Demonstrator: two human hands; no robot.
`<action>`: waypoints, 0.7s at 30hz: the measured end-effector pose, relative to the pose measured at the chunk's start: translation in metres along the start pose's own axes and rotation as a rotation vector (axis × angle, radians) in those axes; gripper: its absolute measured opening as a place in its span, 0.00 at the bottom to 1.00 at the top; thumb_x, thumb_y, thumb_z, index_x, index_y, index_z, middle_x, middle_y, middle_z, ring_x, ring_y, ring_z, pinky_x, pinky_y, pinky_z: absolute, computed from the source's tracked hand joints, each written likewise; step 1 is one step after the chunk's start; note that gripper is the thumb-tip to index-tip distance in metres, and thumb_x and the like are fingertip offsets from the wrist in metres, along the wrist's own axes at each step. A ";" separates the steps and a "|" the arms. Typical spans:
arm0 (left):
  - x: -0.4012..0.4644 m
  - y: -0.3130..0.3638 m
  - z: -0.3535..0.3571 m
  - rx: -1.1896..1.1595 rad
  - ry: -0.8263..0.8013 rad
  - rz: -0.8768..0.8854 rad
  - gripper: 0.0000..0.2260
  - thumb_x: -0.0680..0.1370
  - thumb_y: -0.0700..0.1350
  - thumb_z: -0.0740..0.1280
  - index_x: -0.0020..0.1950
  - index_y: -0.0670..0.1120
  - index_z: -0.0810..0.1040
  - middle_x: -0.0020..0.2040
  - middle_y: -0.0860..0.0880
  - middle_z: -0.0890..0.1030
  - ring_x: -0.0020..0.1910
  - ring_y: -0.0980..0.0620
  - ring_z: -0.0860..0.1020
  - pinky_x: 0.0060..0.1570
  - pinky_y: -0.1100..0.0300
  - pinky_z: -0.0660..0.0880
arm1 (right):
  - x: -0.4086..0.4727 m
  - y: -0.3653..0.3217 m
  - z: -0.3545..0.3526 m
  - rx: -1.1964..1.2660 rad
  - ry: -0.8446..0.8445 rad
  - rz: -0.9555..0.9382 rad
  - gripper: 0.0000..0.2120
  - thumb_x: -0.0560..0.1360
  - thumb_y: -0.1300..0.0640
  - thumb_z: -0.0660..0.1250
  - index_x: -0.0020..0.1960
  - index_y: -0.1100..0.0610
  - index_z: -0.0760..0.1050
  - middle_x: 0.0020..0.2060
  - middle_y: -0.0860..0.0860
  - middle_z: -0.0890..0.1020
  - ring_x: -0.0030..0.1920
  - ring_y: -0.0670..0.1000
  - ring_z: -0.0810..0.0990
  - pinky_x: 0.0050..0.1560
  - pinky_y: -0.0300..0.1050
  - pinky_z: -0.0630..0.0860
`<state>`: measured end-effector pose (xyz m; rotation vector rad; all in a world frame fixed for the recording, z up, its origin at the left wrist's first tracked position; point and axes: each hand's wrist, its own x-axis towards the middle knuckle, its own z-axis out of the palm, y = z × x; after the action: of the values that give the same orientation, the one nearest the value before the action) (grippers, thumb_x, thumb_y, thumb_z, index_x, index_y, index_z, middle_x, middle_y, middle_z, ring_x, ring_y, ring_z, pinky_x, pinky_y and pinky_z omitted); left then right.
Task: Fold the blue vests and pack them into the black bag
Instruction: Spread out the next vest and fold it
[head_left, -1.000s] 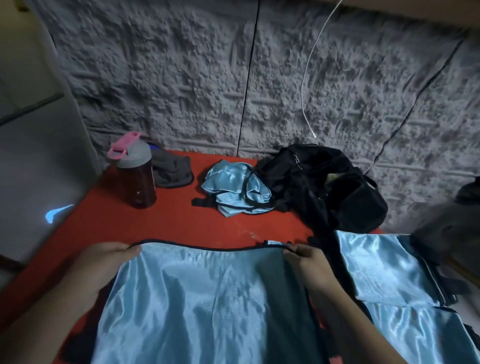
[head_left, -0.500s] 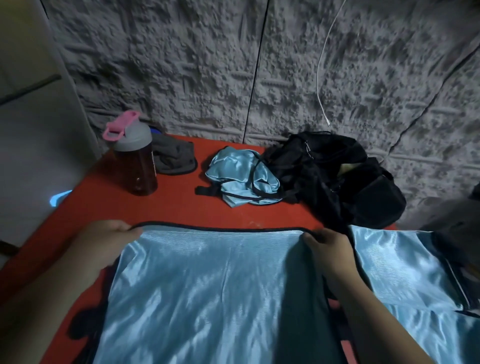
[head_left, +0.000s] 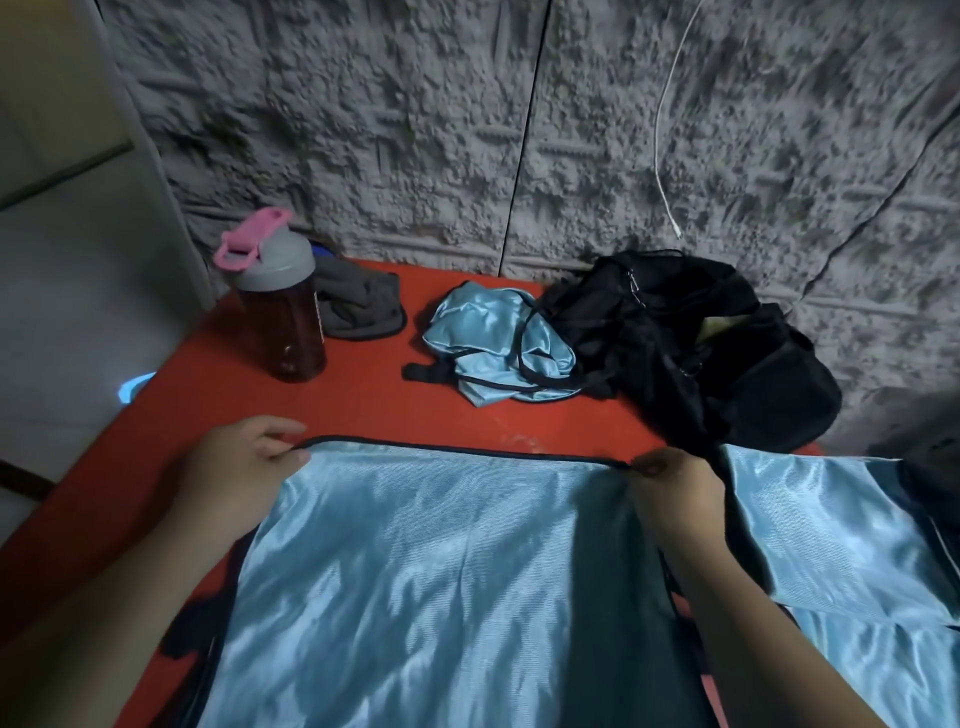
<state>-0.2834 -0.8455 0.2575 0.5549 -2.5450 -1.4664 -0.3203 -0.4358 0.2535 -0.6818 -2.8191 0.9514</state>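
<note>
Satin-blue vest (head_left: 441, 587) is pinched at its far black-trimmed hem: your left hand (head_left: 244, 462) and right hand (head_left: 670, 483) each grip a corner, cloth running back toward you on the red surface (head_left: 363, 410). Black bag (head_left: 691, 343) sits past your right hand, so that one's closer. Bottom of the vest's cut off, can't see it.

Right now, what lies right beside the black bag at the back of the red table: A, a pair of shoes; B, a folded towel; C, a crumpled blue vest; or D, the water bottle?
C: the crumpled blue vest sits bunched against the left side of the black bag, while the water bottle stands apart, farther left.
</note>
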 end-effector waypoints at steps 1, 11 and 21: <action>0.000 0.002 0.001 0.002 -0.007 0.018 0.12 0.74 0.36 0.75 0.54 0.49 0.83 0.44 0.48 0.84 0.44 0.50 0.83 0.35 0.67 0.77 | -0.001 0.000 -0.001 0.000 0.011 0.000 0.08 0.71 0.57 0.70 0.49 0.51 0.83 0.40 0.49 0.84 0.42 0.54 0.80 0.43 0.45 0.72; 0.000 -0.001 0.006 0.227 0.151 0.114 0.09 0.72 0.39 0.78 0.49 0.46 0.81 0.45 0.47 0.82 0.44 0.46 0.80 0.48 0.54 0.74 | -0.012 -0.001 -0.002 -0.107 0.109 -0.109 0.05 0.75 0.53 0.70 0.46 0.54 0.81 0.39 0.54 0.82 0.44 0.61 0.80 0.44 0.50 0.77; -0.091 -0.014 0.081 0.783 -0.193 0.212 0.34 0.78 0.65 0.34 0.83 0.53 0.43 0.83 0.50 0.48 0.82 0.49 0.46 0.79 0.46 0.43 | -0.093 -0.006 0.057 -0.421 -0.247 -0.424 0.42 0.73 0.30 0.31 0.83 0.49 0.40 0.82 0.53 0.42 0.81 0.55 0.37 0.79 0.59 0.39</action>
<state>-0.2217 -0.7515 0.2084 0.2085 -3.1657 -0.4297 -0.2516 -0.5129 0.2163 0.0300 -3.2195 0.3966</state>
